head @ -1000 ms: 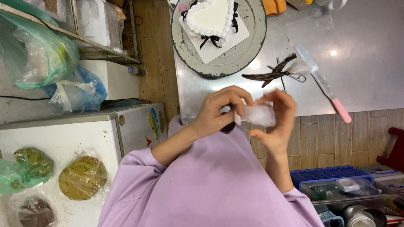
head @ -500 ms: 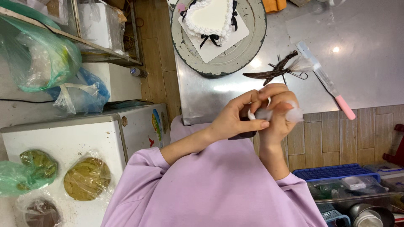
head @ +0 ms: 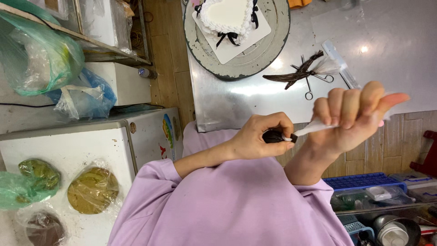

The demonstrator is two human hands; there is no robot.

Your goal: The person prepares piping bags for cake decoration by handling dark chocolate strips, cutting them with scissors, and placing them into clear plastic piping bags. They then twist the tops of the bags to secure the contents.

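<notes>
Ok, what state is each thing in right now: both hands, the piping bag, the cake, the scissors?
left hand: closed on the bag's dark filled end
right hand: fisted round the bag's clear tail
piping bag: stretched between both hands
heart cake: on the turntable, untouched
scissors: open, lying on the metal table

Left hand pinches dark piping-bag tip; right hand grips twisted bag end; heart cake beyond.
</notes>
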